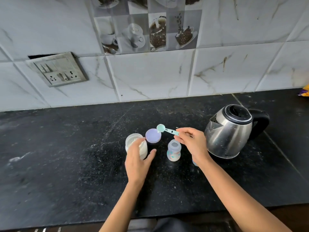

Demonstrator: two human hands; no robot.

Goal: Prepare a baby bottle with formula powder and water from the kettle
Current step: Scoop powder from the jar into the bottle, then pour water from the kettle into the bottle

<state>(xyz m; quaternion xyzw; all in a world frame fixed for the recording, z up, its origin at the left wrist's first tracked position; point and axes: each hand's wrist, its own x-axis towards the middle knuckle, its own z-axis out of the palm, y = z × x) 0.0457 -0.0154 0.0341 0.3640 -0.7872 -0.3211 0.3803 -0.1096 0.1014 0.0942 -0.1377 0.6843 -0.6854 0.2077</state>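
One scoop (pixel 168 130) — handle between right fingers (pixel 184 130)

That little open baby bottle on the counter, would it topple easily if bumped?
Probably. The baby bottle looks like translucent plastic, so likely light. It stands upright, taller than wide and unheld, with the right hand close beside it, so a knock might tip it. Being round, it would then likely roll.
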